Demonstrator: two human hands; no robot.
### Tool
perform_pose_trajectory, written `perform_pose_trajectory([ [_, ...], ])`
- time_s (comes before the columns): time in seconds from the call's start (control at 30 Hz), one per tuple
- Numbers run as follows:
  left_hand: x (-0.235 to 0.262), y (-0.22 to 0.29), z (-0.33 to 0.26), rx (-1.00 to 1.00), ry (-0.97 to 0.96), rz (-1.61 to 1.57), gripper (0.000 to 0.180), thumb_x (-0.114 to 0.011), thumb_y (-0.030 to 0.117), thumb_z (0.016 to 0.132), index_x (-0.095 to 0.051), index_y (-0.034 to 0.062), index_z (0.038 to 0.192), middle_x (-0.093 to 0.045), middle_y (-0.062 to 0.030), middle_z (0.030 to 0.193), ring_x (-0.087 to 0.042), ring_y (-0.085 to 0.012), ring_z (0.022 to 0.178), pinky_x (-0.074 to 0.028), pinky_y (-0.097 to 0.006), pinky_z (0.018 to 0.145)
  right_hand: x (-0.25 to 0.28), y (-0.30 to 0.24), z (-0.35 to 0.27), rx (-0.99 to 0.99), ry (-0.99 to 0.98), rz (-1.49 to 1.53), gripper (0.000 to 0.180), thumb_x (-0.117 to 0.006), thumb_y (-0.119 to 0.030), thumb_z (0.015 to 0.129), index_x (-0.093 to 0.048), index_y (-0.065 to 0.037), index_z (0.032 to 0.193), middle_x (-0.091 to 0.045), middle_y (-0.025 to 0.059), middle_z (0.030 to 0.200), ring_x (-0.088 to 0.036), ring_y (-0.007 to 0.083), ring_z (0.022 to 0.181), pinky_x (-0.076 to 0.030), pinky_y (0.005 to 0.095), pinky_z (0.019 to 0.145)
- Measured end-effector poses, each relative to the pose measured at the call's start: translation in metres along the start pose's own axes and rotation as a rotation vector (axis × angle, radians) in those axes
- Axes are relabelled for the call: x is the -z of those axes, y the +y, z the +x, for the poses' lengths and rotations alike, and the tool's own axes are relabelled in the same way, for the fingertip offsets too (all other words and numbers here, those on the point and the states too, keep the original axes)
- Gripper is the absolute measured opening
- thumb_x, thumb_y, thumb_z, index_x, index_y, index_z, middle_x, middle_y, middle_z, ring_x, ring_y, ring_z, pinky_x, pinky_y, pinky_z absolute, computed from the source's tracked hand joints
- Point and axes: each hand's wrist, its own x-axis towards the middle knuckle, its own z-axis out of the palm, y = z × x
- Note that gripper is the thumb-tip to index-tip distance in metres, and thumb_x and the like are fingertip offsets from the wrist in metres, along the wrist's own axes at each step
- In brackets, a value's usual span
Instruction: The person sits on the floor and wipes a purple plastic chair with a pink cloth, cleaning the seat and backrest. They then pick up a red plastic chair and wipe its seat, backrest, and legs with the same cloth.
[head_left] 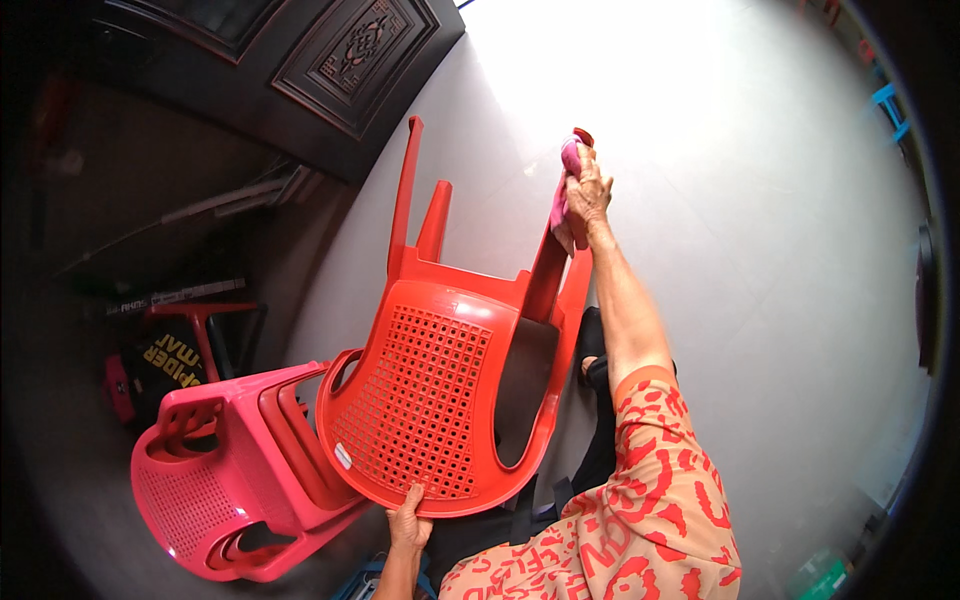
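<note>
A red plastic chair with a perforated back lies tilted in front of me, its legs pointing away. My left hand grips the top rim of its backrest, thumb over the edge. With my arm stretched out, my right hand presses a pink cloth around one leg of the chair near its tip. The cloth hides much of that leg's end. The chair's other legs stick out farther left.
A stack of pink and red plastic chairs stands at the left, close to the red chair. Behind it are a dark bag and a red-framed item. A dark carved door stands at the far left. A blue stool is far right.
</note>
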Motion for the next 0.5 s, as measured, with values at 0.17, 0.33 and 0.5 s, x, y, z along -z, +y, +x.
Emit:
perform_pose_trajectory([
  [0.17, 0.001, 0.002, -0.003, 0.013, 0.016, 0.011, 0.058, -0.06, -0.006, 0.085, -0.038, 0.0085, 0.137, -0.052, -0.0135, 0.128, -0.055, -0.0297, 0.115, -0.05, -0.051, 0.096, -0.017, -0.017, -0.054, -0.231, 0.049, 0.084, 0.061, -0.054, -0.037, 0.09, -0.032, -0.019, 0.145, -0.047, 0.0077, 0.139, -0.038, 0.0348, 0.124, -0.031, 0.0517, 0.102],
  [0.33, -0.001, 0.0, -0.002, 0.035, -0.001, -0.028, 0.059, -0.061, -0.007, 0.084, -0.039, 0.0095, 0.136, -0.053, -0.0132, 0.128, -0.056, -0.028, 0.113, -0.051, -0.048, 0.096, -0.022, -0.031, -0.133, -0.108, 0.118, -0.01, 0.083, -0.064, -0.039, 0.08, -0.026, -0.008, 0.146, -0.042, 0.0151, 0.132, -0.032, 0.0357, 0.126, -0.03, 0.0557, 0.099],
  [0.5, -0.003, 0.0, -0.001, 0.028, 0.008, -0.057, 0.06, -0.063, -0.009, 0.081, -0.041, 0.0088, 0.134, -0.055, -0.0103, 0.124, -0.058, -0.0231, 0.109, -0.051, -0.043, 0.095, -0.018, -0.057, -0.205, -0.272, -0.029, -0.02, 0.079, -0.064, -0.03, 0.077, -0.027, -0.007, 0.143, -0.042, 0.0174, 0.133, -0.032, 0.037, 0.127, -0.034, 0.0564, 0.098],
])
